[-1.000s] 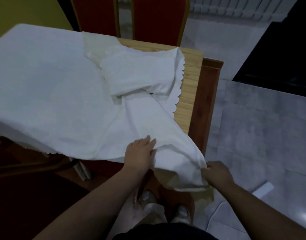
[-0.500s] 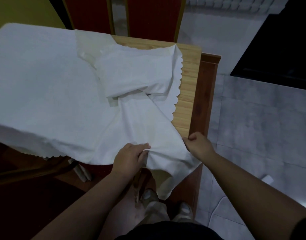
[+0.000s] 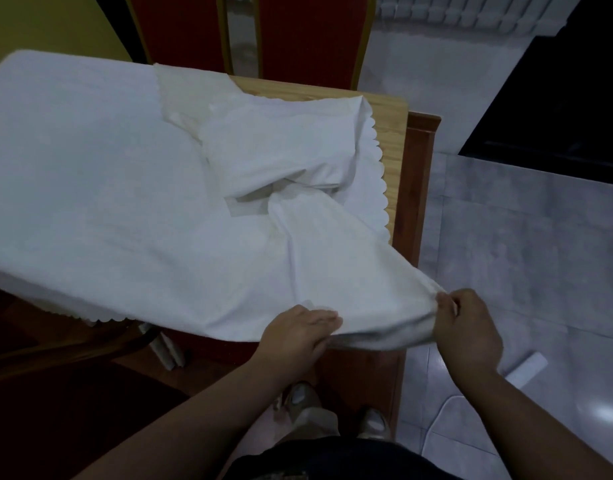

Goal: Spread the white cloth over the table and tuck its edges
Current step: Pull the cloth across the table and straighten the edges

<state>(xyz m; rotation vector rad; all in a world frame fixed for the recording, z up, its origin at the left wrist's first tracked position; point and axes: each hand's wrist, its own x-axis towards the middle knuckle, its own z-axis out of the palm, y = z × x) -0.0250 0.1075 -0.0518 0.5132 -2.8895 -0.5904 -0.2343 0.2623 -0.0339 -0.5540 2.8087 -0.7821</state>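
White cloth (image 3: 107,188) covers most of wooden table (image 3: 395,133), bunched near its right edge. Left hand (image 3: 298,336) pinches cloth hem at table's near edge; right hand (image 3: 467,332) grips cloth corner pulled off table's near-right corner.

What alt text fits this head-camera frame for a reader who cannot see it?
Both hands grip the near right corner of a white cloth, left hand on its edge and right hand pinching the bunched corner past the wooden table. The cloth lies folded back with its scalloped edge showing, leaving the table's right strip bare; red chairs stand behind.
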